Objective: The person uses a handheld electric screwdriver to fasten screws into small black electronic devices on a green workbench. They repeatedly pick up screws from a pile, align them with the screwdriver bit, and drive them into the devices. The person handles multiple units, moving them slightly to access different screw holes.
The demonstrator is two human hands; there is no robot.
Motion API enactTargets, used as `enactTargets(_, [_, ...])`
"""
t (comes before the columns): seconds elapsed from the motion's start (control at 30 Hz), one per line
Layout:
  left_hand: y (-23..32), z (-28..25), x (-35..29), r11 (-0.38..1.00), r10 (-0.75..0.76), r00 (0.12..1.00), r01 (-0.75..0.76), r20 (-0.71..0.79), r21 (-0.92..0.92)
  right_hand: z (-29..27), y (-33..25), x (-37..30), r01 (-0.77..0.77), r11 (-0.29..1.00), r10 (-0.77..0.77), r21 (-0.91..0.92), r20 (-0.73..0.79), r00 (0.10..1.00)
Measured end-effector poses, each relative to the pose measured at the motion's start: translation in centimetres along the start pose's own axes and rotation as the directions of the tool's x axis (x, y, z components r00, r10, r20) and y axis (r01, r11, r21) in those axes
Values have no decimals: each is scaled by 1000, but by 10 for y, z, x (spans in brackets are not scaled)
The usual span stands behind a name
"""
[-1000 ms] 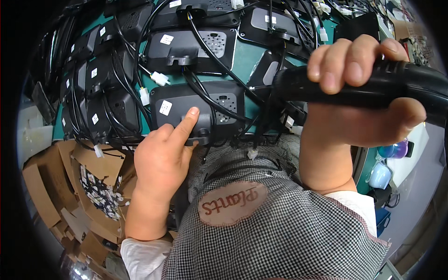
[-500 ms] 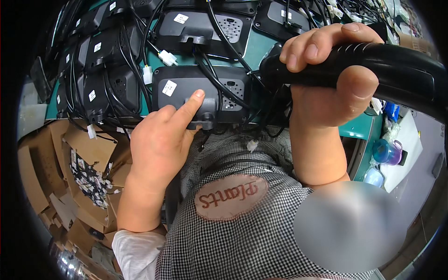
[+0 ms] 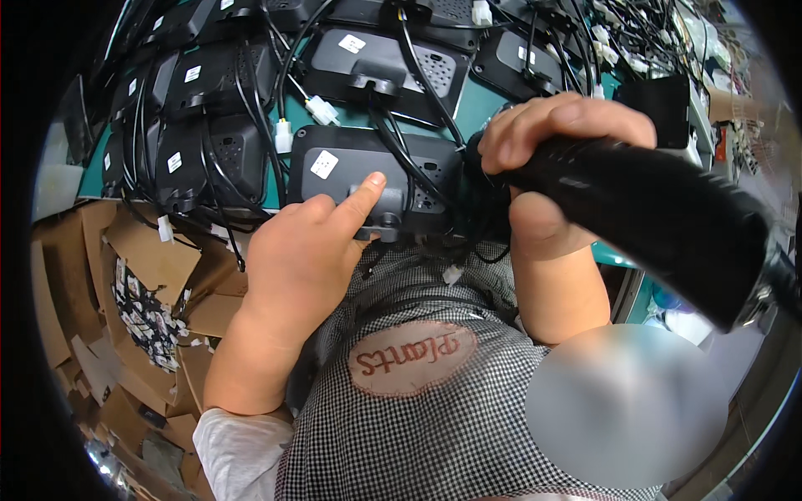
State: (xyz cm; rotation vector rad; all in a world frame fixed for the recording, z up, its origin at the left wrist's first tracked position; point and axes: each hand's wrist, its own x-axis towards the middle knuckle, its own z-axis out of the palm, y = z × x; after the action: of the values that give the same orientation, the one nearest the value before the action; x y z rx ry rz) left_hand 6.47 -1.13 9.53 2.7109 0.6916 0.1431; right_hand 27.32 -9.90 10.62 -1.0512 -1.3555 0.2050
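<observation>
My left hand [image 3: 305,246] holds the near edge of a black plastic housing [image 3: 355,157] lying on the green table. Its index finger presses on the raised mount at the middle, with the thumb mostly hidden below. A white label and a patch of small holes show on the housing, and black cables cross it. My right hand [image 3: 555,125] is wrapped round a thick black electric screwdriver [image 3: 652,219], fingers over the top and thumb below. The screwdriver's front end is at the housing's right end; the contact point is hidden among dark cables.
Similar black housings [image 3: 376,63] with cables and white connectors [image 3: 322,110] cover the green table [image 3: 344,111] beyond and to the left. Wires heap at the far right. Below the left edge stands a cardboard box [image 3: 159,250] with many small parts.
The screwdriver's rear end has swung down toward me, and my right hand has turned with it, thumb lower. My left hand keeps its hold on the housing. The whole view has shifted slightly.
</observation>
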Motion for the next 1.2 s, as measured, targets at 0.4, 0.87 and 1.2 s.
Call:
enactTargets(0.4, [2,-5,-1,957,14,994,-45,-111,-287,-19,-16,9,114,927,-49,357,-188,981])
enactTargets(0.87, [41,-15,15,-399,42,940,325,337,-857,-14,-71,23,88,737,125,670,-263,957])
enactTargets(1.2, [44,8,10,-260,-15,990,134,143,-956,-12,-75,17,72,661,222,747,-285,932])
